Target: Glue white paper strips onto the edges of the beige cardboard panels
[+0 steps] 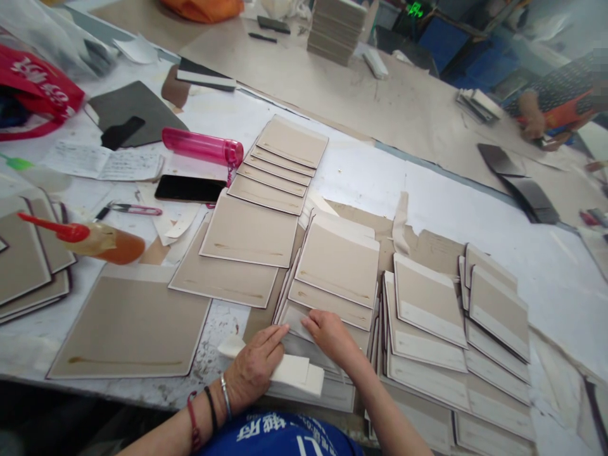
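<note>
My left hand is closed on a bundle of white strips, which stick out on both sides of the palm. Its fingertips rest at the left edge of a beige panel in the middle stack. Beside it, my right hand pinches at a pale strip lying on that panel. Just above the hands, overlapping beige panels with dark edges carry brown glue lines near their lower edges. To the right, stacked panels have white bands along the bottom.
More glue-lined panels fan out to the upper left, and a single panel lies left. A glue bottle, phone, pink bottle and snips lie beyond. Across the table, another person's hand works.
</note>
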### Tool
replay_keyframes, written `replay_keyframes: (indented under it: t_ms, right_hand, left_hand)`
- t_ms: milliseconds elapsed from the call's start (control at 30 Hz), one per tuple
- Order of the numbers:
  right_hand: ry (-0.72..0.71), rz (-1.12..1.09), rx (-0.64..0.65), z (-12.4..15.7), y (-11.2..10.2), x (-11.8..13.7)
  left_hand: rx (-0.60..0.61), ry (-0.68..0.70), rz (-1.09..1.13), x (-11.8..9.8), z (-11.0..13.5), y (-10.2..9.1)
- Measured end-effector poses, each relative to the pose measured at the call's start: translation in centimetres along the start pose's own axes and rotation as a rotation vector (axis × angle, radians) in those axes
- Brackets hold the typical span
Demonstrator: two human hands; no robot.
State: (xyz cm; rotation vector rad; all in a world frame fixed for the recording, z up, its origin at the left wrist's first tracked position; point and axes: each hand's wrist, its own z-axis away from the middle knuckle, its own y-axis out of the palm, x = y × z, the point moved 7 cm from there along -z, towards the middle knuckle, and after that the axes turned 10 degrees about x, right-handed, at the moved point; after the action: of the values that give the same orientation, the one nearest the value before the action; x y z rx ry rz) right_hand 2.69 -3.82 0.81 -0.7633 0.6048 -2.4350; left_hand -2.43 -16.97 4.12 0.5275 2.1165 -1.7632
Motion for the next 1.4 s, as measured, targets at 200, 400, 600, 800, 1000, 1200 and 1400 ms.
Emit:
replay_keyframes:
  t_ms: [200, 400, 600, 800, 1000, 1200, 1400]
  right_hand:
    - [-0.001, 0.015, 0.004, -0.3, 0.2, 0.4]
    - [0.042, -0.015, 0.08, 1.8, -0.5, -1.5]
    - [0.217, -0.168, -0.052, 7.2, -1.4, -8.9]
    - [0.358, -0.236, -0.254, 8.6, -0.1, -11.3]
    - [0.422, -0.135, -0.325, 8.8, 0.9, -11.3]
    - [0.402, -0.097, -0.347, 8.8, 1.4, -11.1]
    - [0.415, -0.091, -0.337, 8.6, 1.7, -11.0]
  left_hand:
    - [0.033, -0.019, -0.06, 0.1, -0.4, 0.3]
    - [0.073, 0.0, -0.101, -0.1, -0.4, 1.0]
    - [0.132, 0.026, -0.108, 0.1, -0.2, 1.5]
    - [0.166, 0.109, -0.136, -0.1, 0.1, 1.8]
    - [0.18, 0.173, -0.182, -0.7, 0.0, 1.8]
    - [0.216, 0.184, -0.208, -0.7, -0.1, 1.9]
    - [0.19, 0.175, -0.176, -0.9, -0.4, 1.5]
